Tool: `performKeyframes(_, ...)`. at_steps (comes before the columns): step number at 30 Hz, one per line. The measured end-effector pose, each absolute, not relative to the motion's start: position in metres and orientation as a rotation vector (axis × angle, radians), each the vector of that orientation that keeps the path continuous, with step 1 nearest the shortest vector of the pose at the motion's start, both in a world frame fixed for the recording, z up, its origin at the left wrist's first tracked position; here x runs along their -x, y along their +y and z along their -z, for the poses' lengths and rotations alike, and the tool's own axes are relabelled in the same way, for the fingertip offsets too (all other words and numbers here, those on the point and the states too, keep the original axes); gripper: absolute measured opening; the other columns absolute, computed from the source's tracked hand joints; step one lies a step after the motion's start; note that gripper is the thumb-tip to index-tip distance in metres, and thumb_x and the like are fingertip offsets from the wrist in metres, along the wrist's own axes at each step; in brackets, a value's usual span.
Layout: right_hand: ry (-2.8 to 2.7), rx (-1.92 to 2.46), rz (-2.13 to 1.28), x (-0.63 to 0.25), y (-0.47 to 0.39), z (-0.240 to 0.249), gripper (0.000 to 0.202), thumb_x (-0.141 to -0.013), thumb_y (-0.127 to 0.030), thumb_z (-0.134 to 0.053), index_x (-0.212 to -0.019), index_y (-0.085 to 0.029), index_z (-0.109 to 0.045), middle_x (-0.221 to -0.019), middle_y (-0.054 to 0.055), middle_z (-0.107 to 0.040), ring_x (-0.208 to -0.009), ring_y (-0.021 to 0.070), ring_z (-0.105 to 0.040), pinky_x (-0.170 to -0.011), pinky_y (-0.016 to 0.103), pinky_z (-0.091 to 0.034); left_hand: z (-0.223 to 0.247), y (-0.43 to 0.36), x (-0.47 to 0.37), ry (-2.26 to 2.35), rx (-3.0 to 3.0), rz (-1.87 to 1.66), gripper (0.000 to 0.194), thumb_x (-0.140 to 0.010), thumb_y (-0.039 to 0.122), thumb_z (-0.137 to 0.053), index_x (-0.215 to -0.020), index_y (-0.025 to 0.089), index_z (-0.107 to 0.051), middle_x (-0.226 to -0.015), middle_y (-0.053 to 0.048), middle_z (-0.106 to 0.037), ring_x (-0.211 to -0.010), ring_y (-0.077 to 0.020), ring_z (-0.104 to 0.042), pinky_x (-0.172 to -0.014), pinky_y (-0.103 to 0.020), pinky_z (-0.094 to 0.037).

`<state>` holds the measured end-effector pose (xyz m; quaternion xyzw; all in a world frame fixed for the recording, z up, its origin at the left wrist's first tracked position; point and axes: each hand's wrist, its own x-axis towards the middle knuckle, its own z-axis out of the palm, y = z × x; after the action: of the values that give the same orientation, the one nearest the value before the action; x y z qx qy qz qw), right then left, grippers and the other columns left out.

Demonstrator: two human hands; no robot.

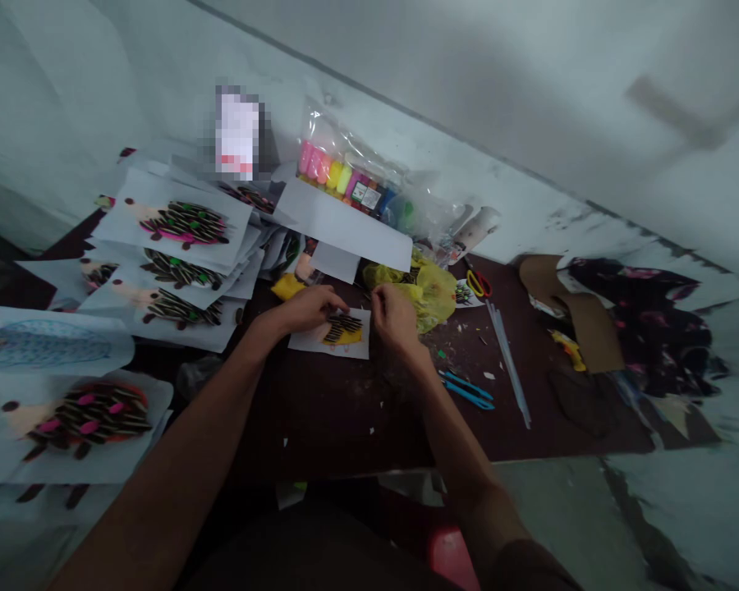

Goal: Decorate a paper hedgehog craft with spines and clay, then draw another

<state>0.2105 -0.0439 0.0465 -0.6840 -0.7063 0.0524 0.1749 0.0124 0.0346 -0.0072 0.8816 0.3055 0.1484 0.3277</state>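
Observation:
A small white paper (303, 345) lies on the dark table, bearing a hedgehog picture with a yellow clay-like body (350, 336) covered in striped sunflower seeds. My left hand (311, 309) rests at the paper's upper left, fingers stretched over its edge. At the paper's right side, my right hand (397, 316) has thumb and fingertips pinched together; what they hold, if anything, is too small to make out. Just behind it sits a crumpled yellow plastic bag (437, 291) with dark seeds showing inside. Yellow clay-like material (287, 286) lies behind my left wrist.
Finished-looking seed hedgehog sheets (185, 226) are piled at left. A clear bag of coloured clay (338, 176) leans on the wall. At right lie red-yellow scissors (479, 283), blue tweezers (468, 390), translucent sticks (508, 365), cardboard (594, 328) and dark cloth (658, 336).

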Motion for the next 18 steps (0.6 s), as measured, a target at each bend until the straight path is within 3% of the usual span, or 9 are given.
performKeyframes(5, -1.930, 1.747, -0.390, -0.208, -0.083, -0.041, 0.023, -0.095, -0.020, -0.049, -0.104, -0.018, -0.070, -0.103, 0.007, -0.075, -0.096, 0.0191, -0.068, -0.093, 0.031, -0.050, 0.010, 0.036, -0.012, 0.810, -2.321, -0.393, 0.047, -0.080, 0.002, -0.050, -0.113, 0.023, -0.077, -0.101, -0.005, -0.069, -0.093, -0.0172, -0.063, -0.084, -0.025, -0.048)
performKeyframes(10, -1.962, 1.704, -0.336, -0.199, -0.101, -0.034, 0.017, -0.097, -0.021, -0.055, -0.095, -0.021, -0.072, -0.094, 0.003, -0.075, -0.088, 0.0164, -0.070, -0.115, 0.038, -0.039, 0.008, 0.035, -0.011, 0.814, -2.316, -0.369, 0.047, -0.080, 0.002, -0.050, -0.114, 0.021, -0.077, -0.102, -0.007, -0.069, -0.094, -0.0178, -0.063, -0.086, -0.025, -0.048)
performKeyframes(14, -1.994, 1.759, -0.234, -0.190, -0.102, -0.032, 0.018, -0.099, -0.020, -0.054, -0.093, -0.021, -0.071, -0.093, 0.003, -0.072, -0.088, 0.0157, -0.069, -0.114, 0.036, -0.040, 0.005, 0.034, -0.012, 0.822, -2.321, -0.390, 0.045, -0.082, 0.004, -0.050, -0.113, 0.021, -0.078, -0.102, -0.007, -0.070, -0.092, -0.0177, -0.064, -0.083, -0.025, -0.048)
performKeyframes(18, -2.005, 1.891, -0.217, -0.186, -0.102, -0.029, 0.018, -0.099, -0.018, -0.053, -0.097, -0.021, -0.071, -0.095, 0.004, -0.071, -0.092, 0.0170, -0.068, -0.101, 0.032, -0.048, 0.007, 0.035, -0.012, 0.820, -2.325, -0.381, 0.051, -0.078, 0.000, -0.048, -0.114, 0.021, -0.078, -0.103, -0.007, -0.070, -0.094, -0.0179, -0.064, -0.085, -0.026, -0.049)
